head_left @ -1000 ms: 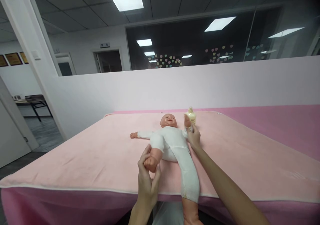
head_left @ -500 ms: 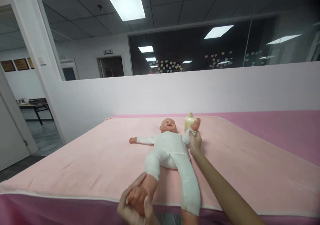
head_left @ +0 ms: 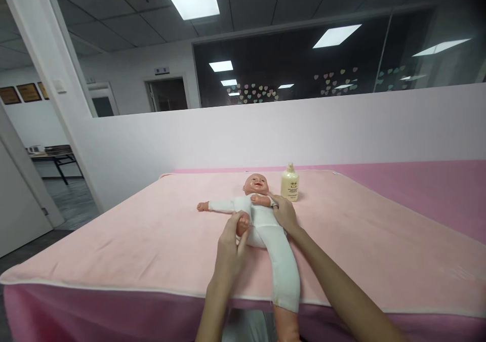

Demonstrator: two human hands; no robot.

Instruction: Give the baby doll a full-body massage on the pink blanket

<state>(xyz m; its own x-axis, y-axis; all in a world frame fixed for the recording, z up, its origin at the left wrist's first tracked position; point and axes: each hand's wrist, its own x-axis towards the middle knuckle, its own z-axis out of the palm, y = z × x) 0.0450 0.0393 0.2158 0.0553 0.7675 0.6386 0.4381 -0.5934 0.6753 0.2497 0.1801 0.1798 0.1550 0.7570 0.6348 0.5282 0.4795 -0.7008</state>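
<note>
A baby doll (head_left: 271, 230) with a white cloth body lies on its back on the pink blanket, head toward the wall. My left hand (head_left: 230, 243) is closed around the doll's foot on the left side, with that leg bent up over the belly. My right hand (head_left: 284, 211) grips the doll's arm on the right side, which lies folded across the chest. The doll's other arm stretches out to the left, and its other leg hangs over the near edge of the blanket.
A pale yellow pump bottle (head_left: 290, 184) stands on the blanket (head_left: 152, 230) right of the doll's head. Behind the padded pink surface (head_left: 436, 190) rises a white half wall (head_left: 322, 129) with glass above. An open door (head_left: 23, 190) is at the left.
My left hand has pushed the doll's leg up and bent it over the belly. My right hand has brought the doll's raised arm inward across the chest, uncovering the bottle.
</note>
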